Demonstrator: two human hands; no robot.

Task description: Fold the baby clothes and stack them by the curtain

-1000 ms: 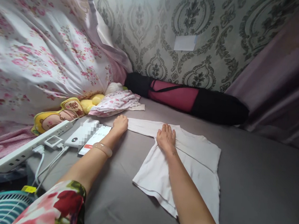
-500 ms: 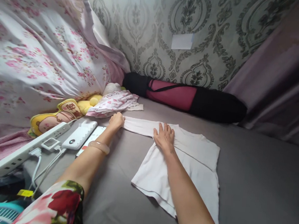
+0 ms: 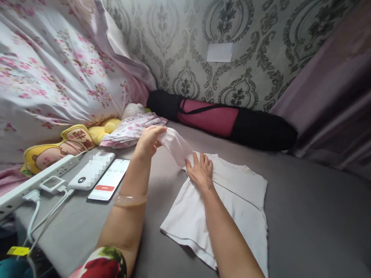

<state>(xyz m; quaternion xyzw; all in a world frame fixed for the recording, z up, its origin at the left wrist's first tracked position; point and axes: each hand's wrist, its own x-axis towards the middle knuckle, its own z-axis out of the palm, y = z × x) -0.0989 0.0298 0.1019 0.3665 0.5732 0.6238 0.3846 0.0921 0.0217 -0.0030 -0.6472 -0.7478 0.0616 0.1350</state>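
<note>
A white long-sleeved shirt [image 3: 237, 213] lies spread on the grey bed sheet [image 3: 311, 223]. My left hand [image 3: 150, 141] pinches the cuff end of its left-side sleeve [image 3: 176, 146] and holds it raised off the sheet, so the sleeve bends upward. Where that sleeve joins the body, my right hand [image 3: 200, 170] rests flat with fingers spread, pressing on the cloth. The other sleeve is laid across the shirt's chest. A clear bangle sits on my left forearm.
Left of my arm are a phone [image 3: 108, 180], a white power bank [image 3: 91, 172] and a power strip [image 3: 21, 191] with cables. Behind lie a patterned cloth [image 3: 134, 130], a yellow plush cushion [image 3: 57, 149] and a long black and pink bag [image 3: 219, 119] against the wall.
My left hand has lifted the sleeve's end off the sheet and brought it slightly right and up. My right hand stays on the shirt's shoulder. The view has shifted a little.
</note>
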